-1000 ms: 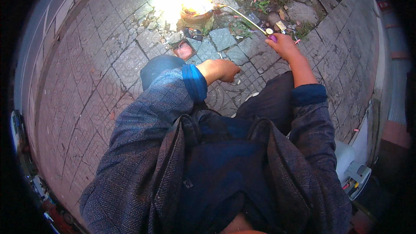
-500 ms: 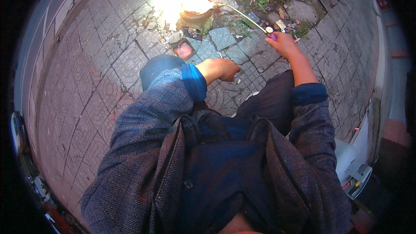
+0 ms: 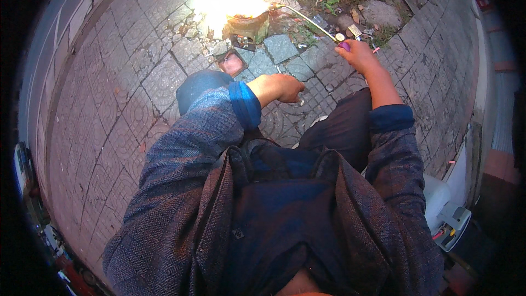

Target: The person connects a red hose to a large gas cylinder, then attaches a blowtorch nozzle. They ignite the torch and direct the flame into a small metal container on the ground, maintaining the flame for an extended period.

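Note:
My right hand point(image 3: 357, 56) is closed round the purple handle of a gas torch with a thin brass-coloured pipe point(image 3: 312, 21). The pipe slants up and left to a bright flame point(image 3: 227, 1), whose glare hides what burns inside. Beneath the glare stands a round, brownish block-like base point(image 3: 251, 28). My left forearm rests over my bent left knee point(image 3: 200, 87). The left hand point(image 3: 280, 87) hangs with its fingers curled together. A small white bit shows by its fingertips, but I cannot make out whether they hold it.
A reddish square piece point(image 3: 232, 63) and a grey slab point(image 3: 280, 48) lie on the paving near the base. Rubble, weeds point(image 3: 331, 5) and litter surround the fire. To the right sits a pale grey casing point(image 3: 446, 219); a road kerb point(image 3: 71, 35) curves along the left.
The flame's glare has shrunk slightly. Both hands and the torch stay in nearly the same place.

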Demonstrator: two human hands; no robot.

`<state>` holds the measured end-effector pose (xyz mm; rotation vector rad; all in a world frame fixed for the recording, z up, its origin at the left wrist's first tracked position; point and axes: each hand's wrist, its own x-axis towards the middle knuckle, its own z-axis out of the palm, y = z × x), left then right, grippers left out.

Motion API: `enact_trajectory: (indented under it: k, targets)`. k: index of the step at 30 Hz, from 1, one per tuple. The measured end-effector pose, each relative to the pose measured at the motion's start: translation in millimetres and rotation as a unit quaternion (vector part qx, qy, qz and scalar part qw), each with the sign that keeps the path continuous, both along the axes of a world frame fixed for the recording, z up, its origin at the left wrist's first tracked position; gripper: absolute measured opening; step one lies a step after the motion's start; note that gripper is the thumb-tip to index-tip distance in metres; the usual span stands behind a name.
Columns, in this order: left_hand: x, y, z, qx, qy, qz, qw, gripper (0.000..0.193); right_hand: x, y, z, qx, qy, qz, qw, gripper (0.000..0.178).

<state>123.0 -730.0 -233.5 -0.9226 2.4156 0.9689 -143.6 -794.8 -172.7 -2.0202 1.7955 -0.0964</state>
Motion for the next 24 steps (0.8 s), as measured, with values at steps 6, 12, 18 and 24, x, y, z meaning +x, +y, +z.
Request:
enact_trajectory:
  k: [6, 12, 18, 24]
  targets:
    - [0.5, 0.4, 2.0, -0.002, -0.008, -0.001, 1.000, 0.054, -0.2, 0.0, -1.6, 0.000, -0.003, -0.003, 1.000, 0.046]
    - [0.3, 0.0, -1.6, 0.000, -0.006, -0.008, 1.000, 0.054, 1.8, 2.2, 0.6, -0.009, -0.002, 0.008, 1.000, 0.046]
    - [1.4, 0.7, -0.2, 0.001, -0.010, -0.006, 1.000, 0.055, 6.0, 4.1, 5.1, -0.006, 0.001, 0.015, 1.000, 0.045]
    - [0.9, 0.3, 1.2, -0.003, -0.008, -0.020, 1.000, 0.056, 6.7, 4.6, 6.0, -0.008, 0.003, 0.015, 1.000, 0.044]
